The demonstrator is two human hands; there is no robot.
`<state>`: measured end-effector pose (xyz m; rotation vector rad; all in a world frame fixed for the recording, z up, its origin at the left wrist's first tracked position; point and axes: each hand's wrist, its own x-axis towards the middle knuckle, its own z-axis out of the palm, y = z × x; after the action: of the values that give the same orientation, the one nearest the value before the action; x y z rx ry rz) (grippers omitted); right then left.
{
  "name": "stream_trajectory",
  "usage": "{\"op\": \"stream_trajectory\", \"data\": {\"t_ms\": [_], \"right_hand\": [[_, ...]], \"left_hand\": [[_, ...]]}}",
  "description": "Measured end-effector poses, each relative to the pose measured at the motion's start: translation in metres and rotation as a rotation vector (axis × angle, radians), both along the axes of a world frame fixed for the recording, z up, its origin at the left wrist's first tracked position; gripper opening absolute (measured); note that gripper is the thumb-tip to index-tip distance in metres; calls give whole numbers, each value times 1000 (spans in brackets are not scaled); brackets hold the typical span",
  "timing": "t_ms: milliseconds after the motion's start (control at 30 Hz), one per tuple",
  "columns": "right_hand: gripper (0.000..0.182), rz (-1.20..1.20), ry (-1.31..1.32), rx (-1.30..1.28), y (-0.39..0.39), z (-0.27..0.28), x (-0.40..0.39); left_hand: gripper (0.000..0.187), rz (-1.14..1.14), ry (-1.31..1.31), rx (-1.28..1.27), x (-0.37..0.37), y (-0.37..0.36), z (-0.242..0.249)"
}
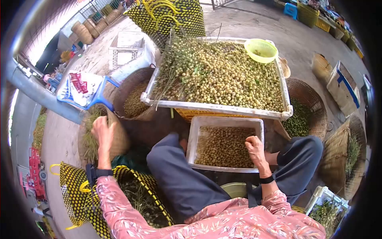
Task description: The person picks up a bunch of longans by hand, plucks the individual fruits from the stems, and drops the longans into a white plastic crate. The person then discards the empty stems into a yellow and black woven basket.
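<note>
My left hand (102, 132) is out to the left, above a woven basket (119, 137) with thin green stems (92, 139) in it. Its thumb stands apart from the fingers, and I see nothing held. My right hand (255, 150) is closed at the right side of a white tub (258, 126); whatever its fingers hold is hidden. Small round brownish fruits (225, 147) cover the tub's bottom. Beyond the tub, a large white tray (234, 109) bears a heap of small round yellow-green fruits (227, 75), with leafy stems (171, 65) at its left.
A pale yellow colander (262, 46) sits on the tray's far right corner. Wicker baskets flank the tray, the right one (318, 101) with green fruits. A black-and-yellow woven bag (77, 195) with stems lies at my left. A blue plastic stool (99, 89) holds plastic bags.
</note>
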<state>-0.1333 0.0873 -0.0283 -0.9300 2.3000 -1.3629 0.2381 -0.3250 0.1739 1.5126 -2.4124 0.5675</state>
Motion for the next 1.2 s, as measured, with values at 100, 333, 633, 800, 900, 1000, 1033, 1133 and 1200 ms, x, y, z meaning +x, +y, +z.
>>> {"op": "stream_trajectory", "data": {"t_ms": [100, 333, 633, 800, 900, 1000, 1033, 1133, 1200], "right_hand": [[12, 89, 29, -19, -10, -9, 4], [9, 128, -36, 28, -26, -14, -1], [9, 231, 172, 2, -32, -18, -17], [4, 176, 58, -31, -34, -20, -15], [6, 202, 143, -56, -28, -24, -12], [7, 233, 272, -86, -23, -24, -18], [8, 165, 128, -88, -22, -26, -16], [10, 155, 152, -60, -21, -12, -18], [11, 72, -69, -26, -24, 2, -11]], "left_hand": [[27, -255, 494, 329, -96, -14, -36], [42, -309, 194, 459, -293, -37, -113], [30, -126, 550, 941, -360, -24, -149], [21, -281, 810, 1157, -376, 15, -85], [6, -32, 715, 1301, -377, -8, -139], [13, -110, 1044, 1333, -397, 18, -134], [20, -204, 1018, 1329, -393, 16, -133], [4, -204, 1170, 1255, -406, 40, -120], [9, -217, 998, 1354, -399, 44, -125]]}}
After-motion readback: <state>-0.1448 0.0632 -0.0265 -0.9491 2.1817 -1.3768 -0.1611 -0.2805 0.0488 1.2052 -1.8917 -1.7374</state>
